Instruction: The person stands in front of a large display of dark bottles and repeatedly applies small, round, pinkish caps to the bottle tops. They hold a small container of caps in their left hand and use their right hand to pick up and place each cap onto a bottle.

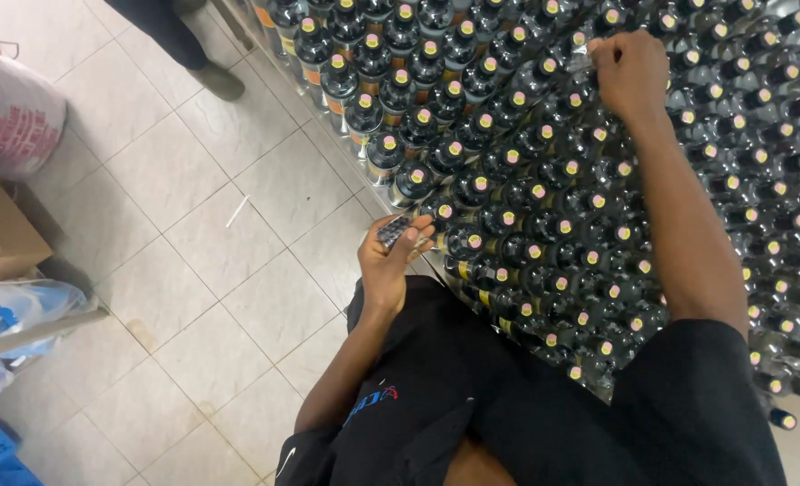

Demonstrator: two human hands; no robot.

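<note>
The left hand [389, 261] is curled around a small dark strip [395, 230], fingers folded over it with the thumb along the side; it may be a band of seals or stickers, but the view is too blurred to be sure. It hangs just beside the near edge of a dense block of dark bottles [544, 207] standing on the tiled floor [211, 270], each with a black cap marked by a pale dot. The right hand [629, 74] reaches far across the block, fingers bunched and pinched down at a bottle top [587, 56]; whether something small sits between the fingertips cannot be told. At the left lie a white sack [8, 117], a cardboard box [0, 229] and plastic bags [13, 315]. Another person's shoe [215, 81] stands beyond.
</note>
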